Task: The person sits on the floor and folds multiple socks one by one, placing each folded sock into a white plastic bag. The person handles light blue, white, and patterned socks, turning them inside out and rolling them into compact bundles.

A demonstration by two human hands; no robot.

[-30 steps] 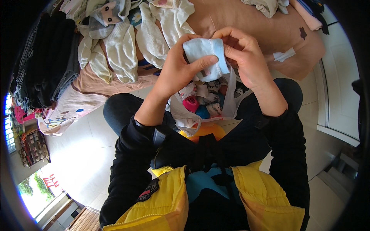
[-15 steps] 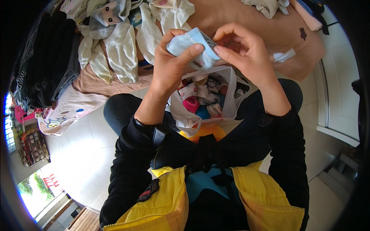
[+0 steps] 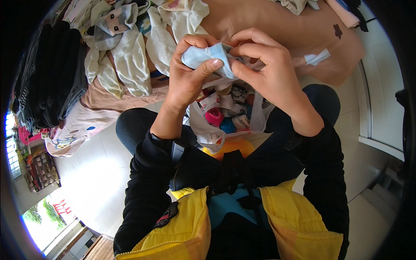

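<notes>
Pale blue soft-fabric rolled bundle (image 3: 199, 56), seemingly a sock, is held up above a translucent white plastic bag (image 3: 202, 132) of mixed bunched fabric pieces and on the near side of a brown cloth (image 3: 277, 19) on which limp white knitted socks (image 3: 129, 56) are laid to the left. The bundle is gripped by the bare left hand (image 3: 184, 71), which is closed around its left part, the thumb being laid across the near side and the fingers curled behind the far side. By the bare right hand (image 3: 271, 65) the right end is met, its fingers half-curled and parted from the thumb at the rim; whether any fold is pinched there cannot be told. From the right fingertips the bundle lies directly left; more of it is covered by the left hand. Its long axis is set roughly left to right, the rounded end being pointed left and the folded cuff turned right, toward the right fingers
</notes>
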